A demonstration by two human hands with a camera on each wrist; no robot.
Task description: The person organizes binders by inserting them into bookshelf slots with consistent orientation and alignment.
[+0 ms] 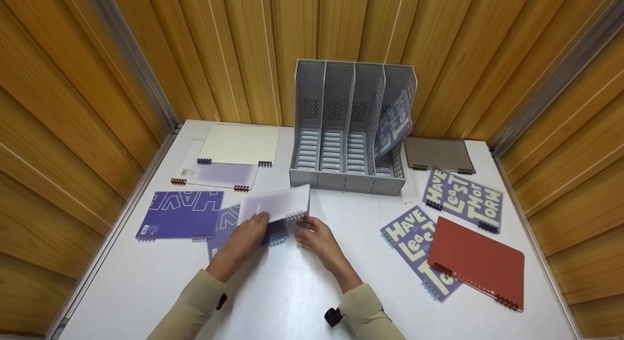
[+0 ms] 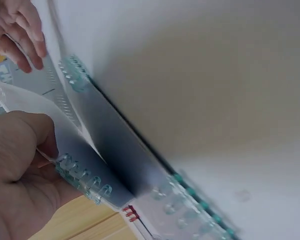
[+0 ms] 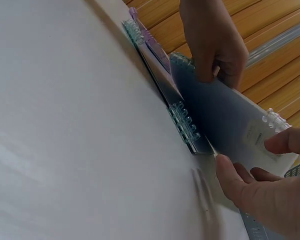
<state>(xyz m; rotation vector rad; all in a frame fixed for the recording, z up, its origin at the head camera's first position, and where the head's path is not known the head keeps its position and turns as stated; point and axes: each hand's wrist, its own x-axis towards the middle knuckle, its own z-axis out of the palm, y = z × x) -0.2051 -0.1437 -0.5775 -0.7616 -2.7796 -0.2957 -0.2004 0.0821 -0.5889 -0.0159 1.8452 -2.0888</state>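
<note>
My left hand (image 1: 246, 235) pinches a pale, translucent-covered ring-bound notebook (image 1: 275, 203) by its bound edge, holding it tilted. Clear rings line that edge in the left wrist view, where the thumb lies over the cover. My right hand (image 1: 319, 242) is at the notebook's right end, fingers spread apart around its corner. Below the held notebook lies a dark blue notebook (image 3: 160, 82) with teal rings, partly hidden. A purple-blue notebook (image 1: 226, 220) with lettering sticks out left of it, under my left hand.
A grey file rack (image 1: 346, 181) with several slots stands at the back, a lettered notebook (image 1: 392, 128) leaning in its right slot. Purple (image 1: 180, 220) and cream (image 1: 239, 142) notebooks lie left. Red (image 1: 480, 262), brown (image 1: 438, 154) and lettered notebooks (image 1: 463, 198) lie right.
</note>
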